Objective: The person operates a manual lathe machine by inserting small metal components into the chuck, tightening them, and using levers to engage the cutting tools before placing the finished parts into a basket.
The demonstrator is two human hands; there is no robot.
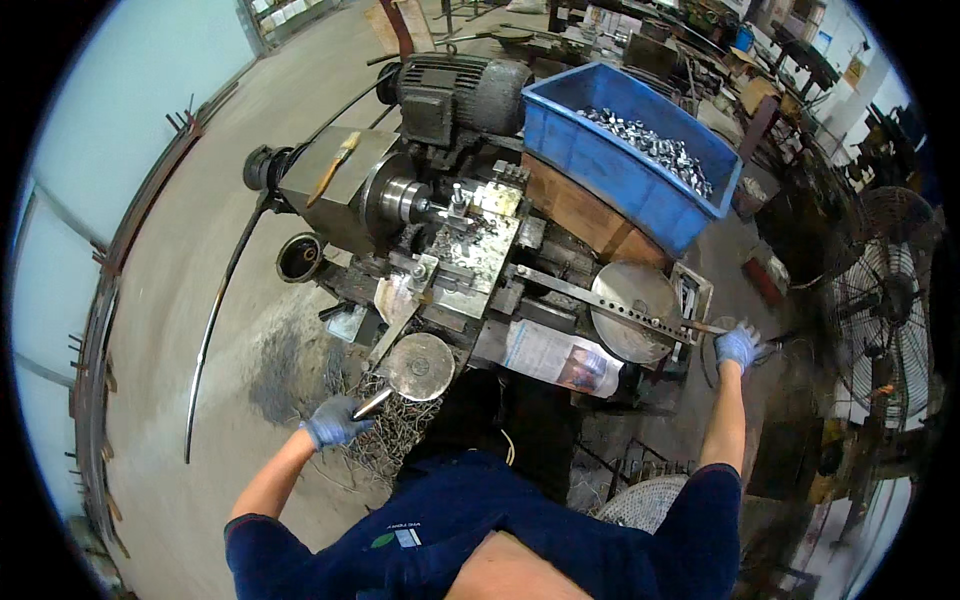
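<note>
At the lower edge, the person's dark blue shirt [610, 535] leans toward a small machine [345, 222], with a white woven basket [645, 503] by the right sleeve. Curly metal shavings [385, 440] lie heaped on the floor [170, 300], just beside the left hand [338, 424]. That hand wears a blue glove, its fingers closed round a metal handle [373, 403], which slants up toward a round metal disc [420, 366] at the machine's near side. Well apart, the right hand [738, 346], gloved too, is curled round the end of a lever [706, 327] at the machine's right, next to a bar with holes [620, 309]. Between the hands lies a newspaper sheet [535, 352]. Farther on, the round chuck [400, 200] faces a plate [482, 243] strewn with chips, and a paintbrush [333, 172] rests on top of the machine. Beyond sit a ribbed motor [460, 95] and, on a brown block [575, 205], a blue bin [600, 165] holding many small shiny parts [655, 150].
</note>
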